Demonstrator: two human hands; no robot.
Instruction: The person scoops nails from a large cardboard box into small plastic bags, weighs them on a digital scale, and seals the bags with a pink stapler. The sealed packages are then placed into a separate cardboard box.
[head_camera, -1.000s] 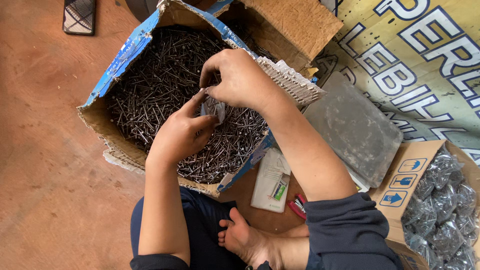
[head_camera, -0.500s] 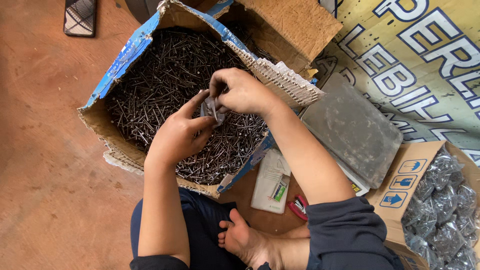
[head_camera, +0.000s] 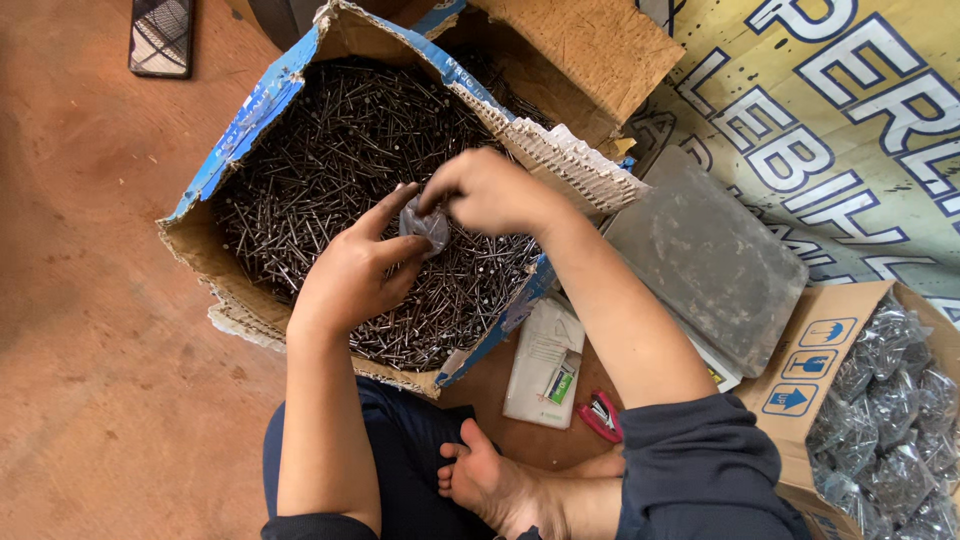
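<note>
A person sat on the floor over a torn cardboard box heaped with dark nails. The left hand pinched a small clear plastic bag just above the nails; the right hand closed its fingertips on the bag's mouth. The step looked like filling the bag; next would call for holding its mouth open.

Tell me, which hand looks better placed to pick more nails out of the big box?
Probably the right hand: its fingers are at the mouth of the small clear bag, just above the nails. The left hand is taken up holding that bag.
</note>
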